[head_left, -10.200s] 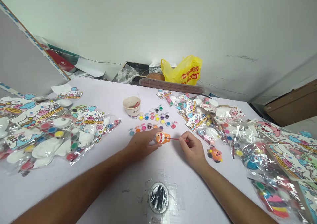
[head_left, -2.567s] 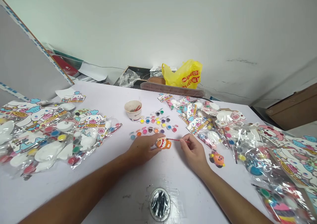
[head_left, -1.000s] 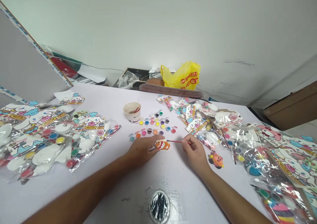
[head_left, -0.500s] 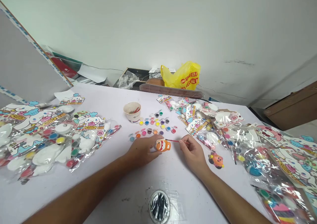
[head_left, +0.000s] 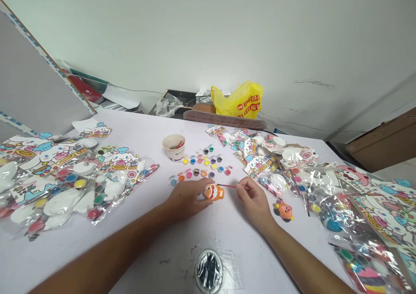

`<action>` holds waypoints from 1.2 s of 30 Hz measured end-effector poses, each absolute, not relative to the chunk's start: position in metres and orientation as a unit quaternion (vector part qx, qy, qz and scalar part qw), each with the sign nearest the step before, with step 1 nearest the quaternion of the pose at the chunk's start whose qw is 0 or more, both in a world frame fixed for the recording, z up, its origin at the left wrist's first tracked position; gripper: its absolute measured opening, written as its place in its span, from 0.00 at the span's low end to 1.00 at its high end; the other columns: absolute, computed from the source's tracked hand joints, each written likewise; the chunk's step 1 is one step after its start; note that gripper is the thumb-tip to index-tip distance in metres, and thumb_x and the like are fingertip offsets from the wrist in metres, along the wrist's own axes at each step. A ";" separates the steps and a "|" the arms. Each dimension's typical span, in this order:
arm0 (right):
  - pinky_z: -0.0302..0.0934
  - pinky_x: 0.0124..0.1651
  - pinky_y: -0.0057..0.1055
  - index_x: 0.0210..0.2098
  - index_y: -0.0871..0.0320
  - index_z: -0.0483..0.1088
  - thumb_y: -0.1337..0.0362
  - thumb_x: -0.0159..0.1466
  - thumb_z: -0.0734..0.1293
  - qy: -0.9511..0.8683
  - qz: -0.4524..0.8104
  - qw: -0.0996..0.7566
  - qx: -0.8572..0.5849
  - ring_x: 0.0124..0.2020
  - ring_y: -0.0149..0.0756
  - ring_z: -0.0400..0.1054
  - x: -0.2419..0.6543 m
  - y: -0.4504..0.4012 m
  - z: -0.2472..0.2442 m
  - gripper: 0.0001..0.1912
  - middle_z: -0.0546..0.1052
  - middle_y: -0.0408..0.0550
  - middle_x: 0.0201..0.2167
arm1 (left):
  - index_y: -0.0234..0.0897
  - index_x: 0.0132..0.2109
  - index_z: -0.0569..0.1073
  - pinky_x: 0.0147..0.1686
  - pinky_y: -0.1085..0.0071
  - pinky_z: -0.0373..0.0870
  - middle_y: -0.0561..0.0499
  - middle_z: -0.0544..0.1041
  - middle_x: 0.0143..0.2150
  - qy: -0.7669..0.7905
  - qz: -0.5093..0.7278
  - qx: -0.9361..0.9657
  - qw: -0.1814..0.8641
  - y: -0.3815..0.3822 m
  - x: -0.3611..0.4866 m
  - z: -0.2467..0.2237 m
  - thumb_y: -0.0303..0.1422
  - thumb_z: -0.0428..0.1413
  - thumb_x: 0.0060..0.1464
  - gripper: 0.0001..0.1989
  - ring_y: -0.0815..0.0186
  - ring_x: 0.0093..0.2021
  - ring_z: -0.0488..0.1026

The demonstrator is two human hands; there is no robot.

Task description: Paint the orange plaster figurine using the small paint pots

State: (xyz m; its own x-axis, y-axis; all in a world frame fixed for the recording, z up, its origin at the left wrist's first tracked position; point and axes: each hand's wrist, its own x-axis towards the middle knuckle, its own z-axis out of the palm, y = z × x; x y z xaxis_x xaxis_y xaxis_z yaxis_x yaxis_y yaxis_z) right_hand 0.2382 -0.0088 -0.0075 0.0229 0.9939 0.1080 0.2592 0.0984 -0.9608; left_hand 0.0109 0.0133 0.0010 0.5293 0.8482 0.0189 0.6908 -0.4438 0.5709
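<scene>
My left hand point(head_left: 186, 197) is closed on a small orange figurine point(head_left: 215, 192) with white and red painted parts, holding it just above the white table. A thin red paintbrush point(head_left: 229, 186) is pinched between the fingers of my right hand point(head_left: 252, 200). Its dark tip points left and meets or nearly meets the figurine's upper edge. Beyond my hands sit several little paint pots point(head_left: 204, 173) of many colours. A paper cup point(head_left: 173, 148) with a red stick in it stands behind them. Right of my right hand lies a second painted figurine point(head_left: 284, 210), orange with dark and yellow parts.
Clear bags of white figures and paints point(head_left: 65, 198) cover the table's left side. More such bags point(head_left: 341, 203) fill the right. A yellow plastic bag point(head_left: 240, 101) rests behind the far edge, against the wall. A round silvery disc point(head_left: 209, 271) is at the near edge.
Both hands stay almost where they were, still holding the figurine and the paintbrush. The brush and right hand have shifted very slightly; the rest looks the same.
</scene>
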 end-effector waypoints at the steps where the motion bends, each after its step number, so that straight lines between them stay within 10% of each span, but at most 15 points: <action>1: 0.45 0.25 0.28 0.26 0.55 0.62 0.55 0.63 0.64 -0.578 0.395 0.464 -0.543 0.21 0.30 0.50 0.238 -0.009 -0.007 0.14 0.59 0.37 0.19 | 0.45 0.54 0.70 0.34 0.73 0.64 0.57 0.74 0.31 0.458 0.152 0.838 0.255 0.013 0.011 0.001 0.40 0.56 0.55 0.19 0.65 0.29 0.72; 36: 0.43 0.24 0.27 0.26 0.56 0.62 0.60 0.65 0.62 -0.699 0.434 0.339 -0.457 0.21 0.28 0.48 0.238 -0.017 -0.008 0.12 0.57 0.36 0.19 | 0.41 0.47 0.69 0.35 0.65 0.60 0.50 0.75 0.36 0.469 0.079 0.861 0.180 -0.007 -0.005 0.000 0.41 0.56 0.54 0.15 0.56 0.36 0.72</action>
